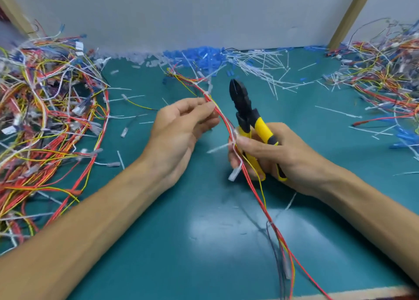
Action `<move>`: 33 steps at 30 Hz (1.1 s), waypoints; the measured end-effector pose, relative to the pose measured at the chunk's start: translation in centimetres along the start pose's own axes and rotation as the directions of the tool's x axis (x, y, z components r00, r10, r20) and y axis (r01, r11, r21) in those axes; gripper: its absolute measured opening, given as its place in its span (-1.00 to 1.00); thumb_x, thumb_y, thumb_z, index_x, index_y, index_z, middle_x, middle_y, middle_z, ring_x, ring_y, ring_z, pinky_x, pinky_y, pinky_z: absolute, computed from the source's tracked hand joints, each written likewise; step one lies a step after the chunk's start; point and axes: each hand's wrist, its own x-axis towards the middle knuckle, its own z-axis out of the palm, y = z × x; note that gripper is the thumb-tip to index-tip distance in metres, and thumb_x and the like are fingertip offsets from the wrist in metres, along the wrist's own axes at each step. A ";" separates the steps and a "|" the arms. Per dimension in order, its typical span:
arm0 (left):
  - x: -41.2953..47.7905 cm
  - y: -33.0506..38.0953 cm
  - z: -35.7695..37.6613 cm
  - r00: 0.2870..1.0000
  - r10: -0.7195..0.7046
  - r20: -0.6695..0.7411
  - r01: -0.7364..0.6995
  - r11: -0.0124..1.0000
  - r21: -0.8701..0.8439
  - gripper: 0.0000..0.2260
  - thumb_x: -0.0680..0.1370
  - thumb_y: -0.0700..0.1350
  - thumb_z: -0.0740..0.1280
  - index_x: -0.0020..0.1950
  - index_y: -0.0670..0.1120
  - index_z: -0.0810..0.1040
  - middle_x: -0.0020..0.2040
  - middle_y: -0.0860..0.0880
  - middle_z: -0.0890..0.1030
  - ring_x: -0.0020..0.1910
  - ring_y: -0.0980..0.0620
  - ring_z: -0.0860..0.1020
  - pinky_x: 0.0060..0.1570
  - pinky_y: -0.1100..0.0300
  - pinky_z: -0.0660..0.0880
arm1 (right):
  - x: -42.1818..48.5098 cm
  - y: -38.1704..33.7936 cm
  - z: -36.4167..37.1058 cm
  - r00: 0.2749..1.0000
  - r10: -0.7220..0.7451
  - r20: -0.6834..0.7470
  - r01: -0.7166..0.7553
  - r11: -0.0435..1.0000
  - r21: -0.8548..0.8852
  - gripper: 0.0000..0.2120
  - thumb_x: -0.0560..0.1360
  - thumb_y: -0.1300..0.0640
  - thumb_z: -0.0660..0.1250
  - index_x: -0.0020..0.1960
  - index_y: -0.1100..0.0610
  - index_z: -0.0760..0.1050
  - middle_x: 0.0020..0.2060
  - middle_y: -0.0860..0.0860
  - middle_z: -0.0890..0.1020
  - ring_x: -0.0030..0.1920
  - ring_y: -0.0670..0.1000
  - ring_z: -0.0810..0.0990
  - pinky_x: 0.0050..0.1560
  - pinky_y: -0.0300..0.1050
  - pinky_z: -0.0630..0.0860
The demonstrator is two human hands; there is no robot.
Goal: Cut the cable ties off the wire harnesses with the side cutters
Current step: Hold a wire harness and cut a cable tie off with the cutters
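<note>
Side cutters point(249, 127): matt black head, yellow-black plastic grips. Wires point(249, 177): smooth plastic sheathing. Mat point(204, 243): smooth, glossy teal. Post point(349, 16): wood.

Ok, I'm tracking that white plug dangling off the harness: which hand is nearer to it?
Right. The right hand, holding the cutters, has its fingers right beside the white plug; the left hand pinches the harness farther up, away from it.

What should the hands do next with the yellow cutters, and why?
Probably swing the side cutters down to the white cable tie by the right hand. It wraps the wire harness, which the left hand pinches, and the cutter tips point up, away from it.
</note>
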 end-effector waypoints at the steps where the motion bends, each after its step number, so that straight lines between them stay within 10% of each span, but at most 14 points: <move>1: -0.3 -0.2 0.2 1.000 -0.004 -0.001 0.004 1.000 0.004 -0.87 0.60 -0.33 0.37 0.14 -0.27 0.55 0.01 -0.29 0.67 -0.06 -0.04 0.65 0.04 0.23 0.60 | -0.1 0.1 0.1 1.000 -0.010 0.008 0.011 1.000 -0.012 -0.75 0.63 -0.02 0.40 -0.17 0.06 0.60 -0.23 0.51 0.49 -0.40 0.16 0.36 -0.35 0.06 0.28; 8: -1.9 -0.4 0.8 0.941 -0.226 0.253 0.156 0.951 0.266 -0.75 0.47 -0.23 0.41 0.12 -0.23 0.52 -0.11 -0.26 0.62 -0.19 -0.16 0.62 -0.21 0.09 0.59 | 0.5 0.6 -0.6 0.943 -0.082 -0.321 0.086 0.996 -0.004 -0.60 0.62 0.05 0.36 -0.03 0.45 0.49 -0.32 0.32 0.47 -0.40 0.11 0.42 -0.38 -0.10 0.31; 14: -3.0 -1.1 1.7 0.805 -0.320 0.500 0.110 0.908 0.404 -0.61 0.55 -0.13 0.43 0.32 -0.18 0.42 0.05 -0.21 0.73 -0.05 -0.23 0.71 -0.19 0.05 0.62 | 0.9 0.7 -1.0 0.842 -0.096 -0.531 0.098 0.995 -0.024 -0.69 0.55 0.02 0.46 -0.02 0.26 0.47 -0.31 0.12 0.32 -0.35 0.08 0.29 -0.38 -0.20 0.42; 23: -2.3 -1.6 0.8 0.878 -0.147 0.455 0.019 0.961 0.275 -0.78 0.54 -0.25 0.44 0.16 -0.27 0.59 -0.13 -0.19 0.70 -0.33 -0.03 0.58 -0.47 0.24 0.50 | 0.8 0.8 -1.1 0.949 -0.007 -0.314 0.038 0.995 0.092 -0.45 0.63 -0.09 0.35 -0.08 0.45 0.42 -0.42 0.12 0.46 -0.42 0.08 0.40 -0.38 -0.10 0.32; 33: -2.1 -2.2 0.7 0.921 0.051 0.387 -0.117 0.982 0.149 -0.83 0.54 -0.27 0.38 0.12 -0.20 0.59 -0.21 -0.09 0.67 -0.34 0.06 0.58 -0.44 0.23 0.46 | -0.3 -0.9 -2.1 0.988 0.102 -0.115 -0.079 0.980 0.185 -0.80 0.52 0.10 0.35 -0.03 0.25 0.52 -0.32 0.21 0.51 -0.44 0.11 0.45 -0.40 -0.06 0.36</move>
